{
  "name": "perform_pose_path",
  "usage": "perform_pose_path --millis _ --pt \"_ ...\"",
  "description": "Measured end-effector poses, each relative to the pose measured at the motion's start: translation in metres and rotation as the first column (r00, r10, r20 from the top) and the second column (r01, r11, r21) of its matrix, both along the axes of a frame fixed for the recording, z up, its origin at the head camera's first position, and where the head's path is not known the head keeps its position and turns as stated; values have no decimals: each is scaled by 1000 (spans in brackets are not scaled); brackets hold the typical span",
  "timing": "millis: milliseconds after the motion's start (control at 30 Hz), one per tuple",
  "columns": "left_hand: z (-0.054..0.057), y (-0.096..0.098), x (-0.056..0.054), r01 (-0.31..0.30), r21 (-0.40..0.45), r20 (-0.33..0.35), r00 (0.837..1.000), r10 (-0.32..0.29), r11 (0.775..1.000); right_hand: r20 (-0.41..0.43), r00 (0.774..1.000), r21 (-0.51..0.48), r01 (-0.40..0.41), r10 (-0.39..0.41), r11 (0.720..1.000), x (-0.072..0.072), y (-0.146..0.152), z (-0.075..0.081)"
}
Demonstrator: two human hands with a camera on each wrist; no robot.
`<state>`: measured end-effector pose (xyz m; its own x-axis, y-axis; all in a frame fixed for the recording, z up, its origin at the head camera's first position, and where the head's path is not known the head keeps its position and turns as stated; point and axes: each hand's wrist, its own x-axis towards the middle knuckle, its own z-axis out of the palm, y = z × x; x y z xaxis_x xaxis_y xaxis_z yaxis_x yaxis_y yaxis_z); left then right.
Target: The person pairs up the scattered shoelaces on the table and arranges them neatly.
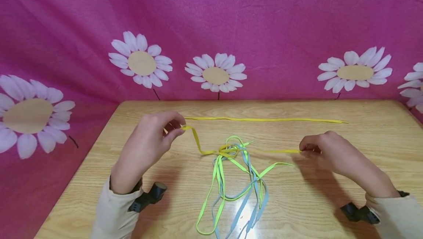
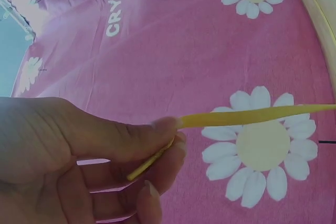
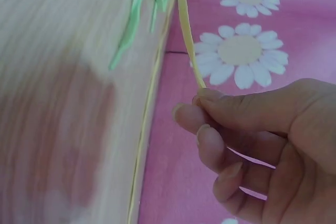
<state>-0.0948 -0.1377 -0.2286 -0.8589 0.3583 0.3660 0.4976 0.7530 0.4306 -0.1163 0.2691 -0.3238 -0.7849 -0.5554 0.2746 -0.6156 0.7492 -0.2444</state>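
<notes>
Head view: magenta cloth (image 1: pixel 277 18) with white daisies hangs behind a wood-grain table (image 1: pixel 373 121). My left hand (image 1: pixel 147 147) and right hand (image 1: pixel 333 154) hold the two ends of a flat yellow lace (image 1: pixel 197 141) above the tabletop, thumb against curled fingers on each. Left stretch kinked and slack; right stretch straighter, partly blurred. Between the hands it loops over the upper part of a loose bundle: neon-green lace (image 1: pixel 222 173) and grey-blue lace (image 1: pixel 242 206), tangled, long loops and ends trailing toward me. Cannot tell how the yellow passes beneath. Beyond it, a second yellow lace (image 1: pixel 264 119) lies nearly straight along the far side.

Left wrist view: yellow band leaves my thumb-and-finger pinch flat and smooth; a short, narrow tail pokes out below the thumb. Printed white letters, "CRYING" (image 2: pixel 112 6), on the cloth.

Right wrist view: yellow lace runs up from my thumb and forefinger, its tip hidden in the pinch, other fingers loosely bent. Green lace end on the tabletop; second yellow lace beside the table edge.
</notes>
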Motion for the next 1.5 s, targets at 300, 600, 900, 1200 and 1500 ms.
perform_pose_path --millis 300,600,900,1200,1500 --pt "-7 -13 -12 5 -50 17 1000 -5 999 -50 996 -11 69 -69 998 -1 21 8" --pt "-26 -51 -42 51 -88 84 996 -44 995 -88 987 30 139 -136 990 -1 49 0" --pt "-54 -85 -61 87 -157 194 979 -56 984 -87 980 72 188 -181 980 -3 71 -10" --pt "-69 -94 -66 172 -341 306 950 -64 924 -114 975 66 199 -191 978 2 81 -22" --pt "-75 -98 -65 199 -408 318 946 -65 891 -82 971 79 231 -225 970 5 89 -26"
